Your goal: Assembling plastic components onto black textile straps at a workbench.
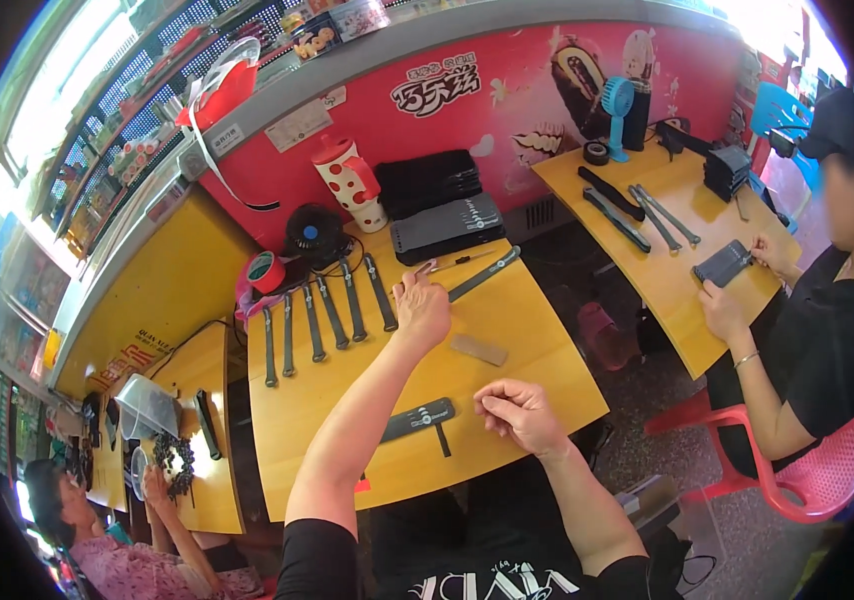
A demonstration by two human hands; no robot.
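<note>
Stretched across the yellow table, my left hand (422, 308) has its fingers extended near the far edge. They are beside a slim black tool (463, 260) and a long dark strap-like piece (487, 275). Over the near right part, my right hand (525, 415) is curled with thumb against fingers; anything inside is hidden. Just left of it lies a flat dark grey printed piece (417, 419), partly behind my left forearm, with a narrow black strip (444, 441) at its side. A small brownish-grey rectangle (479, 350) lies between my hands. Several dark straps (337, 310) form a row at the left.
Stacked dark pouches (447, 230), a spotted tumbler (350, 185), a small black fan (314, 232) and red tape (265, 271) stand at the back. On the right, a co-worker (807, 300) handles a dark pouch (724, 264). Another person (127, 550) works at the lower left.
</note>
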